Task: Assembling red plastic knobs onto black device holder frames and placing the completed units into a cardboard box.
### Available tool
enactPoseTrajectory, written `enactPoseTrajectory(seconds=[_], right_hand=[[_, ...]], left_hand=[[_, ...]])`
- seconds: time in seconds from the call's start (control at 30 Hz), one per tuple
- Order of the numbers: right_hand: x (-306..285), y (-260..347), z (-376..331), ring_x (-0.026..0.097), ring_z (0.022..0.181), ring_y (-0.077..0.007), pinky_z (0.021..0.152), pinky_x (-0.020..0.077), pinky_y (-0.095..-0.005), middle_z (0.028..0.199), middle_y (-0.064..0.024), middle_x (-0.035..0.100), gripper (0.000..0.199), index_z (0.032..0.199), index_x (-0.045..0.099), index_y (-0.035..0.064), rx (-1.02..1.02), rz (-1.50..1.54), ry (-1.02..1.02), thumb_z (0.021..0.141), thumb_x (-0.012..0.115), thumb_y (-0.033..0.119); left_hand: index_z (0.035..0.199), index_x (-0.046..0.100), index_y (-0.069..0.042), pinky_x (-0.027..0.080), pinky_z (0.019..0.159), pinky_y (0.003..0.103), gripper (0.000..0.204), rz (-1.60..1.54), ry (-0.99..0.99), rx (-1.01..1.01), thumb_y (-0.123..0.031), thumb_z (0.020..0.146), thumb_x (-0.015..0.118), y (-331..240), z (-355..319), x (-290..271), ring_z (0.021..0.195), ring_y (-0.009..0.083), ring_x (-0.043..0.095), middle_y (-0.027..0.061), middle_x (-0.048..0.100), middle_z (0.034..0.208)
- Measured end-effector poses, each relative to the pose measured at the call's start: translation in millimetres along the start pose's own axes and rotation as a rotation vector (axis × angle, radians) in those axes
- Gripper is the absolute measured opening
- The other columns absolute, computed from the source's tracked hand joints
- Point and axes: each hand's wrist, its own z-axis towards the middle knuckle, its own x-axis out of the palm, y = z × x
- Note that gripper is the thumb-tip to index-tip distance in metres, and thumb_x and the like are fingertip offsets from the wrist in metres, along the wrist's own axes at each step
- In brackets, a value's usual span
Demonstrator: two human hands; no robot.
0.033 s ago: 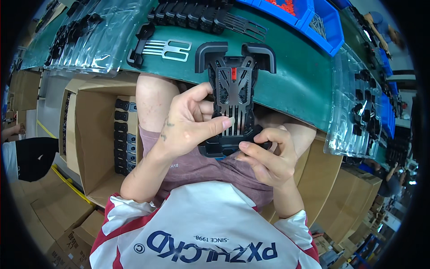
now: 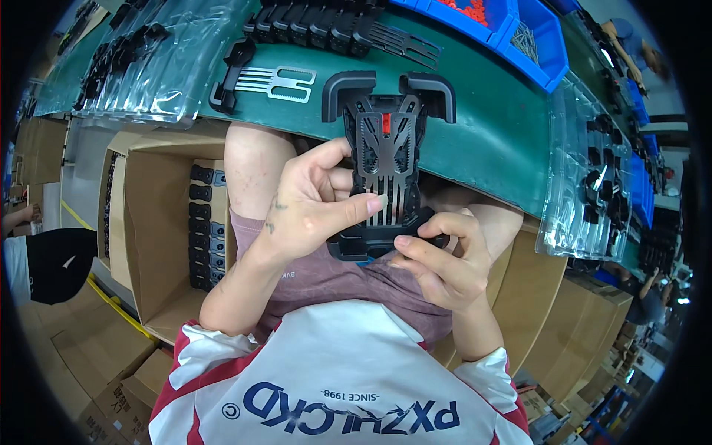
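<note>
Above my lap I hold a black phone holder (image 2: 386,159) with both hands. Two hooked corner arms stand out at its far end, a dark slotted metal plate lies along its middle, and a small red piece (image 2: 386,124) shows near the top. My left hand (image 2: 315,200) grips the left side, its thumb pressed on the slotted plate and its fingers curled around the edge, partly hidden. My right hand (image 2: 449,256) pinches the near right corner between thumb and fingers. What lies under the holder is mostly out of sight.
On the green table (image 2: 489,141) lie a slotted metal plate with a black end piece (image 2: 274,81) and a row of black clamp parts (image 2: 311,26). Blue bins (image 2: 534,44) hold red pieces and metal pins. Clear trays (image 2: 586,178) stand at both sides; an open cardboard box (image 2: 159,222) sits left.
</note>
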Motion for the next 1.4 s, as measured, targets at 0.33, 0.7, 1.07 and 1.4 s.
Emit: enactPoseTrajectory(seconds=[0.33, 0.7, 1.07, 1.4], right_hand=[[1, 4, 45, 0.048, 0.067, -0.0095, 0.06, 0.0378, -0.0175, 0.096, -0.0082, 0.059, 0.065, 0.126, 0.047, -0.0002, 0.6, 0.759, -0.178, 0.066, 0.071, -0.003], [16, 27, 67, 0.047, 0.068, -0.0079, 0.061, 0.0387, -0.0185, 0.086, -0.0051, 0.06, 0.071, 0.133, 0.041, -0.0003, 0.657, 0.67, -0.082, 0.068, 0.068, -0.007], [-44, -94, 228, 0.065, 0.088, -0.025, 0.078, 0.0529, -0.0331, 0.099, -0.0159, 0.067, 0.032, 0.11, 0.064, -0.0001, 0.457, -0.358, -0.093, 0.082, 0.056, 0.012], [-48, -183, 280, 0.067, 0.088, -0.0298, 0.08, 0.054, -0.037, 0.101, -0.0181, 0.067, 0.03, 0.106, 0.067, 0.0012, 0.484, -0.898, 0.258, 0.08, 0.054, 0.007]], left_hand=[[0.131, 0.036, 0.002, 0.037, 0.049, 0.013, 0.061, -0.036, 0.168, -0.079, 0.014, 0.076, 0.059, -6, -10, 8, 0.059, 0.0056, 0.055, 0.0144, 0.067, 0.089], [0.147, -0.011, -0.012, 0.044, 0.059, 0.016, 0.103, -0.055, 0.187, 0.359, 0.018, 0.071, 0.052, -10, -6, -2, 0.064, 0.0163, 0.062, 0.0242, 0.064, 0.101], [0.148, -0.01, -0.012, 0.049, 0.074, 0.026, 0.107, -0.138, -0.031, 0.367, 0.015, 0.067, 0.055, -24, -30, -39, 0.073, 0.0235, 0.064, 0.0249, 0.061, 0.112], [0.148, -0.005, -0.011, 0.051, 0.074, 0.029, 0.106, -0.113, 0.187, 0.48, 0.014, 0.066, 0.056, -6, -31, -64, 0.09, 0.0256, 0.064, 0.0255, 0.051, 0.127]])
